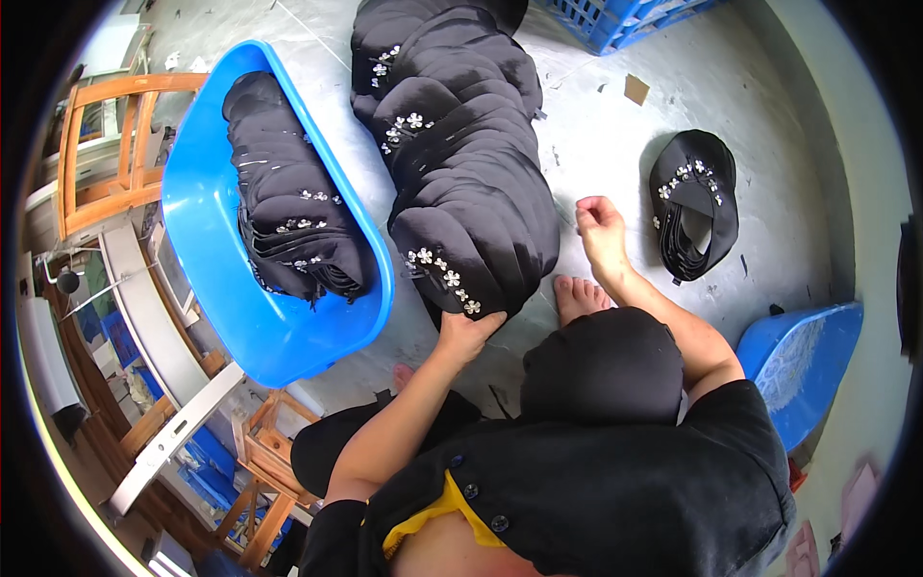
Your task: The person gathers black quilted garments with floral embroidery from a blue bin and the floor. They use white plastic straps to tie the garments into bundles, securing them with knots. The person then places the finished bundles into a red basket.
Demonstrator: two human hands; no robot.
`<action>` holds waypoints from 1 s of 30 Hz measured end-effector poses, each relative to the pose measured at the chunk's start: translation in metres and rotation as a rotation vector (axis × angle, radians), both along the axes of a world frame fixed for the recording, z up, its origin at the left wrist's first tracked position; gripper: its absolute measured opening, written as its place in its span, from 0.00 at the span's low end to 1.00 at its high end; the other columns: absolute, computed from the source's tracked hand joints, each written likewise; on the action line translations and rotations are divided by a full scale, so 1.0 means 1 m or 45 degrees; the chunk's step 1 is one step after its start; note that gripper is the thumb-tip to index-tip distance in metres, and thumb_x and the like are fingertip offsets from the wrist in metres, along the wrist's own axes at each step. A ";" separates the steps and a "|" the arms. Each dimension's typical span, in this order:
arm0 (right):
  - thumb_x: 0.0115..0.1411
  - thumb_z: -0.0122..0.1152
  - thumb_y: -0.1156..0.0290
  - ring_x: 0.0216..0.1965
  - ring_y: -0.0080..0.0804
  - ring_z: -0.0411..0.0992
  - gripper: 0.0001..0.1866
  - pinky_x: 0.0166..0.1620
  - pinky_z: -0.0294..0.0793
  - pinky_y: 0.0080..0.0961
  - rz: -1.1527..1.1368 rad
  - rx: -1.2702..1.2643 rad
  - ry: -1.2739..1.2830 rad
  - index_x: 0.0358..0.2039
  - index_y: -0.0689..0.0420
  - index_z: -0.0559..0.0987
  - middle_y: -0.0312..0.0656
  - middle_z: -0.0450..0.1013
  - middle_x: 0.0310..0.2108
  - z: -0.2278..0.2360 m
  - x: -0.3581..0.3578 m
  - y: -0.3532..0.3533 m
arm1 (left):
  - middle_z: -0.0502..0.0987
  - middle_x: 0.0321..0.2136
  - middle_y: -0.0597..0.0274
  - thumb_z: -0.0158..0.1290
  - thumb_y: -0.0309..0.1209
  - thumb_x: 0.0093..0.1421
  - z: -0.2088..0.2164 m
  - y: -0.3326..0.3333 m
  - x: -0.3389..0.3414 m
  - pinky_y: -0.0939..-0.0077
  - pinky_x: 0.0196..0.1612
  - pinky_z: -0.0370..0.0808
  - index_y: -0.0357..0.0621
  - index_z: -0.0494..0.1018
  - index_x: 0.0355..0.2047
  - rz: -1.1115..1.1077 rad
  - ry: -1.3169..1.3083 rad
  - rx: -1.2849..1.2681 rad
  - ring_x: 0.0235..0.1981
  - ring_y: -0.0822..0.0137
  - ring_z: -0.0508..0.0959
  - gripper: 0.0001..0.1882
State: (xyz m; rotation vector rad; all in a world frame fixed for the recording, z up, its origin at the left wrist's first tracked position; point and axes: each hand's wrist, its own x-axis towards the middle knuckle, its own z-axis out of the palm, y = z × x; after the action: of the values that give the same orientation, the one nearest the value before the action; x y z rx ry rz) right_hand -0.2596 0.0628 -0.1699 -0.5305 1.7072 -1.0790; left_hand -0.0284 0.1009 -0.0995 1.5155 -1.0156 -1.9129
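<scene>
A long overlapping row of rounded black fabric pieces [481, 183] with silvery flower ornaments lies on the floor before me. My left hand [468, 337] grips the near edge of this row, thumb on top, beside a line of flowers. To the right of the row, my right hand [602, 231] hovers with its fingers curled together in a pinch; whether anything small is between them cannot be made out. Further right, a separate bundle of similar black pieces [694, 202] rests on the floor, looped around a gap. More black pieces [298, 192] fill part of a blue tub [216, 279] on the left.
A blue plastic crate [625, 24] stands at the far edge, with a brown scrap [636, 89] on the grey floor nearby. A blue scoop-shaped container [803, 365] sits by the right wall. Wooden stools [274, 452] and a wooden frame [125, 144] crowd the left.
</scene>
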 end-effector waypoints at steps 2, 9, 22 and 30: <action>0.57 0.52 0.75 0.27 0.19 0.67 0.07 0.30 0.67 0.16 0.351 -0.027 -0.220 0.37 0.60 0.72 0.35 0.70 0.26 0.015 -0.006 0.013 | 0.73 0.39 0.61 0.56 0.17 0.46 -0.003 0.005 -0.002 0.74 0.44 0.71 0.37 0.66 0.44 0.069 -0.027 0.041 0.39 0.70 0.73 0.22; 0.51 0.62 0.74 0.21 0.19 0.65 0.13 0.25 0.66 0.19 0.934 0.163 -0.152 0.33 0.60 0.66 0.35 0.67 0.18 0.051 0.012 0.015 | 0.73 0.36 0.64 0.57 0.20 0.47 0.026 0.026 -0.013 0.78 0.41 0.70 0.35 0.67 0.43 0.093 -0.129 0.088 0.36 0.73 0.72 0.21; 0.48 0.58 0.81 0.28 0.24 0.63 0.26 0.33 0.67 0.20 0.566 -0.051 0.036 0.48 0.59 0.61 0.40 0.62 0.37 0.023 0.027 0.042 | 0.73 0.37 0.64 0.58 0.20 0.46 0.016 0.020 -0.023 0.78 0.41 0.69 0.36 0.69 0.41 0.214 0.036 0.380 0.36 0.72 0.72 0.20; 0.45 0.62 0.77 0.38 0.46 0.65 0.18 0.42 0.68 0.33 0.629 -0.411 0.352 0.38 0.59 0.71 0.51 0.62 0.36 -0.016 0.059 -0.025 | 0.74 0.38 0.58 0.56 0.18 0.49 -0.019 -0.044 -0.027 0.71 0.44 0.72 0.32 0.69 0.41 0.636 0.187 0.416 0.37 0.64 0.75 0.17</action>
State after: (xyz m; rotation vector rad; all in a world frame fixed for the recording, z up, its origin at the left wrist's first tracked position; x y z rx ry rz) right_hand -0.2002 0.0380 -0.1857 -1.2839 1.5146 -0.9464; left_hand -0.0553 0.0572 -0.1187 1.5846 -0.2278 -1.8382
